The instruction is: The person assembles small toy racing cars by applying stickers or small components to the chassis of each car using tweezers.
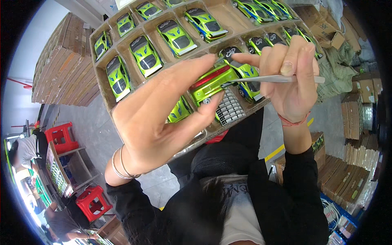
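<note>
Up close, green toy car between left hand and tweezers.

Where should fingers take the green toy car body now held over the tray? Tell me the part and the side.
Grip the green toy car body across its two long sides, coming from the left, as the left hand does. The shell is long and narrow. That grip leaves the right side free, where the right hand brings the tweezers.
</note>
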`<state>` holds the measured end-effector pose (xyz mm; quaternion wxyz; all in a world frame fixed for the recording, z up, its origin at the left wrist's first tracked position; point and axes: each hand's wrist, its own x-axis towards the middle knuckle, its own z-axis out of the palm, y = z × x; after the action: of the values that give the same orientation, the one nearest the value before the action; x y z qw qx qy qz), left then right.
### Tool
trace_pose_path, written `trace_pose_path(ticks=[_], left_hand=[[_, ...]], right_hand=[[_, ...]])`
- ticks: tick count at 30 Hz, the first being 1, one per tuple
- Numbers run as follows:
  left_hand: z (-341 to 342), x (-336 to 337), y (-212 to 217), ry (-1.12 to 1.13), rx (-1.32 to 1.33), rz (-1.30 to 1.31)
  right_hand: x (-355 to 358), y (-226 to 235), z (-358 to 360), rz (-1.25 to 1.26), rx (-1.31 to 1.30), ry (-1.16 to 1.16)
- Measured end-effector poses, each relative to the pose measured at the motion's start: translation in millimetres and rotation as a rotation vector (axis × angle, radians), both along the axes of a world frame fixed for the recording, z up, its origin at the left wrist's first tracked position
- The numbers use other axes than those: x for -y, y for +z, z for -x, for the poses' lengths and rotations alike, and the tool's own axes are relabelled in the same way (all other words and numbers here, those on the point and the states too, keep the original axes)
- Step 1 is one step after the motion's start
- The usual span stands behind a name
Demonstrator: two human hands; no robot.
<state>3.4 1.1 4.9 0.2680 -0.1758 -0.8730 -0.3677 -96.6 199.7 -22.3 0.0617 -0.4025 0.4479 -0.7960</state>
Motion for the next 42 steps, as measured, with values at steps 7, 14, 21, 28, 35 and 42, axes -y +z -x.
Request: trace_pose_path(ticks=[7,14,21,28,35,42], left_hand=[[3.0,-3.7,5.0,-0.021,-0.010,-0.003],[2.7,-4.7,5.7,-0.014,-0.006,0.012],[3.3,-3.9,6.6,-0.024,-0.021,0.028],[1.8,-4.1,8.1,-0.025,-0.004,0.025],[2.0,-3.9,6.1,-0.026,-0.016,0.019],[3.5,-2.0,4.2,-0.052,-0.059,0.029]], right_hand=[[-8.5,5.3,9.0,-0.163,-0.160,0.031],[-4.9,2.2,8.2,-0.107,-0.155,0.032],[-4.7,4.0,8.5,-0.113,-0.171,0.030],[-3.9,2.5,6.5,-0.111,-0.145,0.005],[-3.8,1.5,8.6,-0.112,-0.163,0.017],[-3.9,3.3,7.1,-0.125,-0.152,0.007]])
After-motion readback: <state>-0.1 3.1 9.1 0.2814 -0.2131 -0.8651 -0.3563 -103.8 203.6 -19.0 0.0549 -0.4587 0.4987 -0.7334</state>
